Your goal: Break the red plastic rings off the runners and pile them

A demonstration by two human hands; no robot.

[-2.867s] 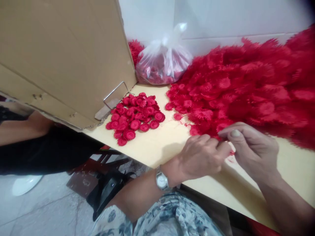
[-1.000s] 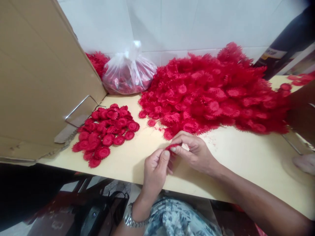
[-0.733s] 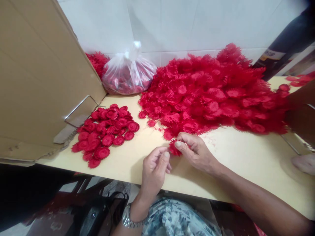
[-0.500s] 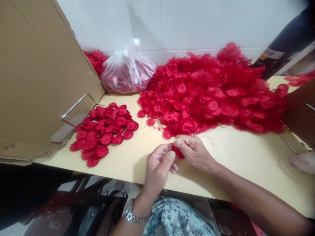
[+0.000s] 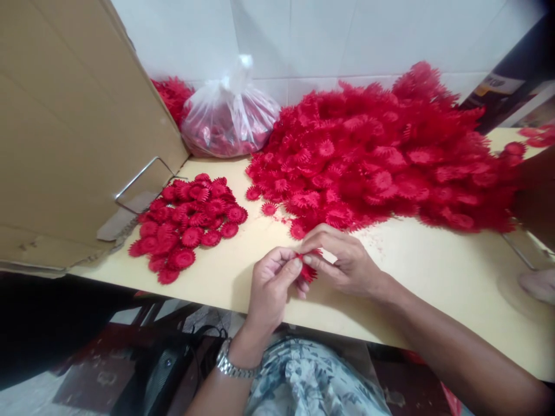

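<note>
Between my hands is a red rosette with a fringed edge (image 5: pixel 309 273), partly hidden by the fingers. My left hand (image 5: pixel 269 283), with a metal watch on its wrist, pinches it between thumb and fingers. From the other side, the thumb and fingertips of my right hand (image 5: pixel 349 263) grip its upper edge. To the left lies a small heap of similar red rosettes (image 5: pixel 191 219), several showing round centres. A much larger pile of fringed red pieces (image 5: pixel 373 156) spreads behind my hands.
A tied clear plastic bag (image 5: pixel 229 121) of red pieces stands against the wall. Cardboard (image 5: pixel 87 133) rises at the left, with a bent metal wire (image 5: pixel 136 179) beside it. Part of another person's hand (image 5: pixel 537 284) shows at the right edge. The yellow tabletop (image 5: pixel 217 283) ends before my lap.
My right hand's fingers have shifted on the rosette, the thumb now lower and spread from the index finger. More of the fringe shows. The whole view has shifted slightly.
</note>
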